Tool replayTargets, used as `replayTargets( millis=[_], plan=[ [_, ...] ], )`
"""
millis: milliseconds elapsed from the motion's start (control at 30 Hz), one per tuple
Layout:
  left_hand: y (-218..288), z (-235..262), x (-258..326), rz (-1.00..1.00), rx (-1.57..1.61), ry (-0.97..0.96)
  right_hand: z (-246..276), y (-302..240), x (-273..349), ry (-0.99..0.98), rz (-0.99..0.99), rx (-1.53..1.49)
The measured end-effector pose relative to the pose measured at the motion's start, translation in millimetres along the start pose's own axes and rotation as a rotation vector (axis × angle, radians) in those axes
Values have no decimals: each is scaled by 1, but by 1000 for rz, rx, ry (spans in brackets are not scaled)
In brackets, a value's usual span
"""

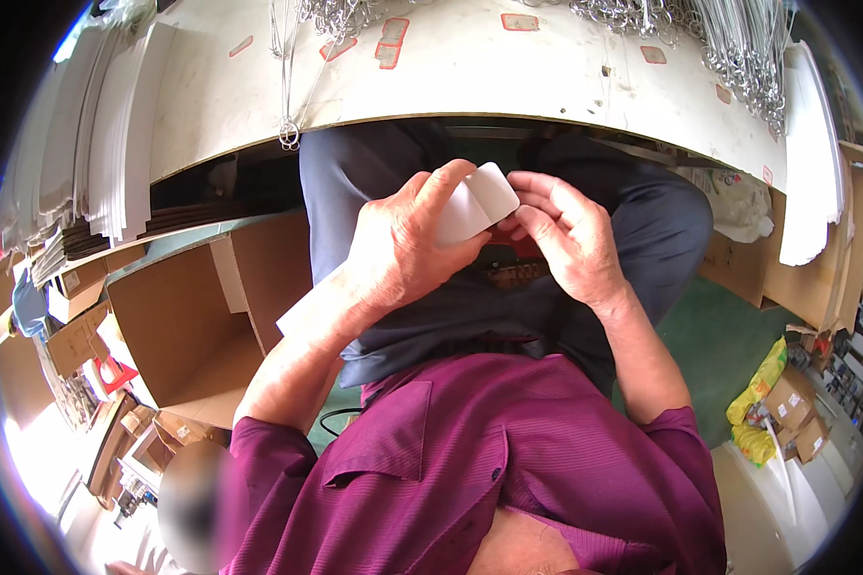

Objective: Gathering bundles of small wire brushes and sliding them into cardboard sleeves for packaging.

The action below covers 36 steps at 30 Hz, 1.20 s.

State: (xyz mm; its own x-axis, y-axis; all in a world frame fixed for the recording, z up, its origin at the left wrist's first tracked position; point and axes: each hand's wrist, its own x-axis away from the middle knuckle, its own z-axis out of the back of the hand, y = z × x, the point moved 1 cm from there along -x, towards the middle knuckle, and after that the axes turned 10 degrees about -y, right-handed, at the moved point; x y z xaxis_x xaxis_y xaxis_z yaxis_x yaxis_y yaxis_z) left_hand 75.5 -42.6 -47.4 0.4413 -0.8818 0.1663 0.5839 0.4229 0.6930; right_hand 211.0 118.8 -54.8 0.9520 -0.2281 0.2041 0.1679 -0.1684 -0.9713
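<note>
Before a white-topped desk (pixel 431 86), a flat white round-cornered piece (pixel 470 206) is gripped over dark-blue trousers (pixel 340 187) by the fingers of the left hand (pixel 403 235), while any grip by the curled right hand (pixel 575 244) cannot be told.

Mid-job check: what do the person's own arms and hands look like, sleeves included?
The left hand and right hand are ungloved. The short left sleeve and right sleeve belong to a magenta-purple, finely striped shirt. The left forearm and right forearm are uncovered.
</note>
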Motion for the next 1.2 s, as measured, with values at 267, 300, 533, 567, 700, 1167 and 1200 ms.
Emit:
replayTargets(
  millis=[267,300,533,567,700,1167,1200],
  plan=[
    [3,4,-3,14,59,-45,-14,12,-2,66,-16,-25],
    [3,3,-3,15,59,-45,-17,11,-3,65,-16,-25],
    [0,-1,-2,-38,51,-9,-27,4,-9,139,389,628],
    [0,-2,-2,-66,66,6,-28,3,-10,139,429,646],
    [1,-6,-1,40,115,-22,-28,4,-8,122,233,403],
    [-3,-14,6,-5,-105,12,-25,14,-19,173,-86,-112],
    [-3,-14,8,-5,-105,11,-25,13,-18,174,-87,-112]
  ],
)
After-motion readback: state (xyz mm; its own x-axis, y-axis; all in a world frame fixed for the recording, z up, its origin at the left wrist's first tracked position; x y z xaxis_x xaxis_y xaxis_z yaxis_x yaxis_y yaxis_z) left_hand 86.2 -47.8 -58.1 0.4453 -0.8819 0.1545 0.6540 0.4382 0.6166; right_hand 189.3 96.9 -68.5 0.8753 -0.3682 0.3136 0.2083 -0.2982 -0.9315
